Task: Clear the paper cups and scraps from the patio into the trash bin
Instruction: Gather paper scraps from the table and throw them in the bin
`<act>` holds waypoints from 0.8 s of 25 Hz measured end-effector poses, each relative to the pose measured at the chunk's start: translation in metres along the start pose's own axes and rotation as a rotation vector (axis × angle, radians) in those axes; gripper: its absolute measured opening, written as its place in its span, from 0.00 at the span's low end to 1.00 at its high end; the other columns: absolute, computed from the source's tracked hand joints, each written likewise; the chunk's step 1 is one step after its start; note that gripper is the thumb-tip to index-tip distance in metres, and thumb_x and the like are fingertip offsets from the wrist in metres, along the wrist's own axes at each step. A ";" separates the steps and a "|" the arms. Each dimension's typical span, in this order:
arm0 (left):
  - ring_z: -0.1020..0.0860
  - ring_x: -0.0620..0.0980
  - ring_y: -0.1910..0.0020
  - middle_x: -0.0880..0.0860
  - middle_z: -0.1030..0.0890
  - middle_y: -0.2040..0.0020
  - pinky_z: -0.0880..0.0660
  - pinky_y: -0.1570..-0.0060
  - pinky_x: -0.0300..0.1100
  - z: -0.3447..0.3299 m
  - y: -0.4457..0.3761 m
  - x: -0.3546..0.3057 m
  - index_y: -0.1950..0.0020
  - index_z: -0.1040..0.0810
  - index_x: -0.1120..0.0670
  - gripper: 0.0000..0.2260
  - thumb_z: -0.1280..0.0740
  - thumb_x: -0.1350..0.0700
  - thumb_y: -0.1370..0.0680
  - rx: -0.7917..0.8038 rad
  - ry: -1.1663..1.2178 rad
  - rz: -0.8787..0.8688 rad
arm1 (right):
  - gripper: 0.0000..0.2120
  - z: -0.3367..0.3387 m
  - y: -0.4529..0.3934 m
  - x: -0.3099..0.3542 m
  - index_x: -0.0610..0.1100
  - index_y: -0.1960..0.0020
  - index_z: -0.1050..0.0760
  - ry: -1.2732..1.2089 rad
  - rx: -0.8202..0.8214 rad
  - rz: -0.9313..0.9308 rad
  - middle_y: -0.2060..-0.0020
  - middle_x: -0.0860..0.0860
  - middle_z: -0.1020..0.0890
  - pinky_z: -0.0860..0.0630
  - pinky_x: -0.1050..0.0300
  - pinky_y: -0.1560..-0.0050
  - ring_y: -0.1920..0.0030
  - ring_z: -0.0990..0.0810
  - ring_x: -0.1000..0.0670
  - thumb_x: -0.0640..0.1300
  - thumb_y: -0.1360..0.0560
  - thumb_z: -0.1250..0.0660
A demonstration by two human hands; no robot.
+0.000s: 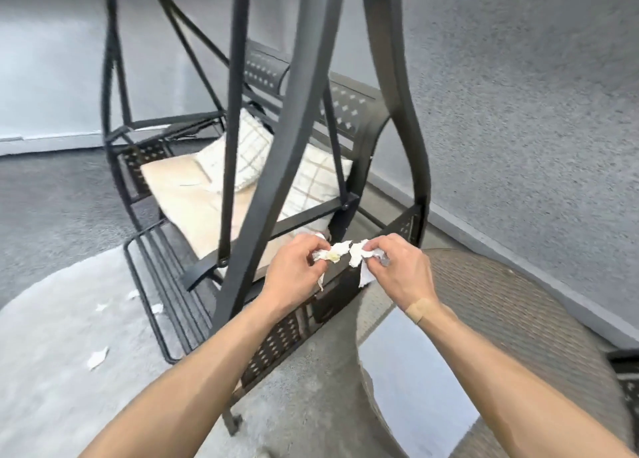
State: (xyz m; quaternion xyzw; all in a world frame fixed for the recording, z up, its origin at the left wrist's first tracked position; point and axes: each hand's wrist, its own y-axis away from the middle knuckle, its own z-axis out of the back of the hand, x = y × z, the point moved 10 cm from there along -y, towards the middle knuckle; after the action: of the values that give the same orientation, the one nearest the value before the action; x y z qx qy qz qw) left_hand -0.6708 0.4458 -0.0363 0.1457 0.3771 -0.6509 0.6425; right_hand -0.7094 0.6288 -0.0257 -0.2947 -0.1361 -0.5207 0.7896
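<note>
My left hand (296, 266) and my right hand (398, 264) are both closed on crumpled white paper scraps (345, 252), held between them in front of a black metal swing seat. The piece by my left fingers has a yellowish stain. A strip of paper hangs below my right fingers. More white scraps lie on the pale rug at the left: one scrap (97, 356) near the bottom left, a second scrap (157, 308) by the swing's footrest, and a third scrap (101, 307) beside it. No paper cup or trash bin is in view.
The black metal swing frame (262, 167) stands right ahead, with a cream cushion (179, 191) and checked pillows (247, 156) on its seat. A round wicker table (511, 319) with a glass top is at the right. Grey walls close off the corner behind.
</note>
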 end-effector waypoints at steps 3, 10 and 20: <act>0.24 0.45 0.55 0.45 0.21 0.53 0.27 0.54 0.42 0.059 0.030 0.036 0.50 0.20 0.49 0.08 0.28 0.57 0.28 -0.106 -0.049 0.093 | 0.06 -0.031 -0.002 0.059 0.54 0.52 0.22 -0.018 0.038 0.114 0.52 0.57 0.19 0.24 0.54 0.59 0.57 0.19 0.50 0.47 0.28 0.31; 0.24 0.47 0.54 0.47 0.23 0.54 0.27 0.53 0.44 0.231 0.157 0.132 0.50 0.19 0.51 0.08 0.28 0.59 0.28 -0.361 -0.183 0.273 | 0.05 -0.124 0.025 0.238 0.54 0.52 0.22 -0.082 0.155 0.381 0.53 0.56 0.19 0.26 0.55 0.60 0.54 0.20 0.50 0.48 0.28 0.30; 0.24 0.40 0.60 0.45 0.22 0.56 0.25 0.58 0.42 0.467 0.428 0.234 0.52 0.16 0.49 0.09 0.24 0.58 0.30 -0.719 -0.279 0.594 | 0.05 -0.245 0.157 0.541 0.52 0.53 0.21 -0.234 0.333 0.740 0.54 0.56 0.17 0.26 0.57 0.65 0.60 0.19 0.50 0.48 0.28 0.29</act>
State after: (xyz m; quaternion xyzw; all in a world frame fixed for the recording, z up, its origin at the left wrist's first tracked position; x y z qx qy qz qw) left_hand -0.1592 0.0061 -0.0103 -0.0726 0.4306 -0.2813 0.8545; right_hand -0.3623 0.1234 0.0123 -0.2495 -0.1921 -0.1357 0.9394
